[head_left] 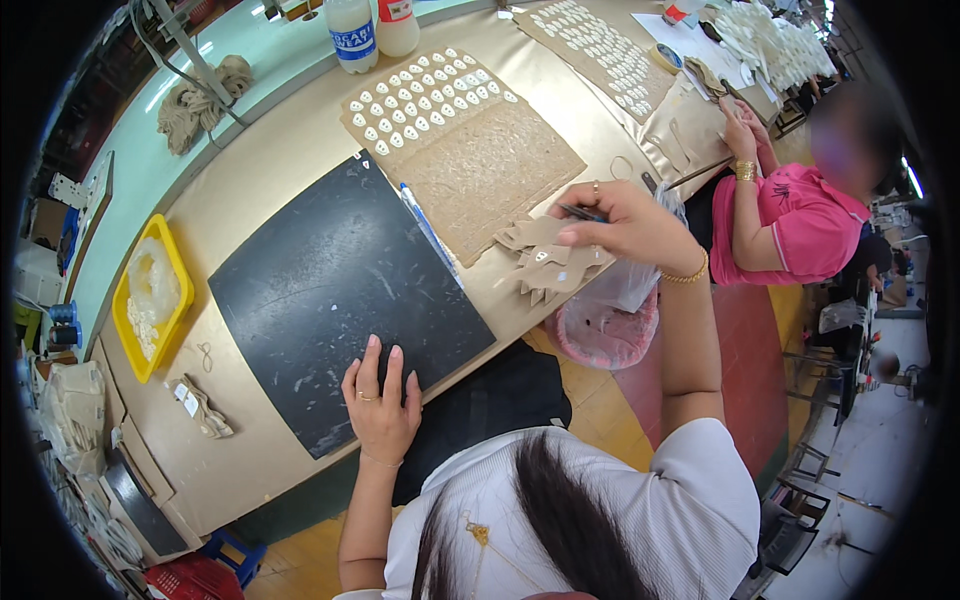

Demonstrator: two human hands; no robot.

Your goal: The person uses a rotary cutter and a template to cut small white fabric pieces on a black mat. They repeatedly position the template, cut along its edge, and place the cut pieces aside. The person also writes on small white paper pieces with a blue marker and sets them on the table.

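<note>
Workshop surface (255, 480) under tan sheeting; two bare hands at its near edge.
Right hand (630, 225) pinches a slim dark tool (583, 213) between thumb and fingers, above a stack of beige fabric pieces (555, 262) by the edge; whether the thumb presses the cloth, one cannot tell; left hand (382, 415) rests palm down, fingers moderately spread and gripping nothing, on the near part of a black mat (345, 290); a blue-and-white pen (430, 235) lies between the mat and a brown board (505, 160), whose far part carries rows of small white pieces (422, 125); a yellow tray (184, 300) and a small beige bundle (205, 412) lie left of the mat; a pink bin (610, 350) lined with clear plastic stands below the stack; a co-worker in a pink shirt (800, 225) is at the right.
</note>
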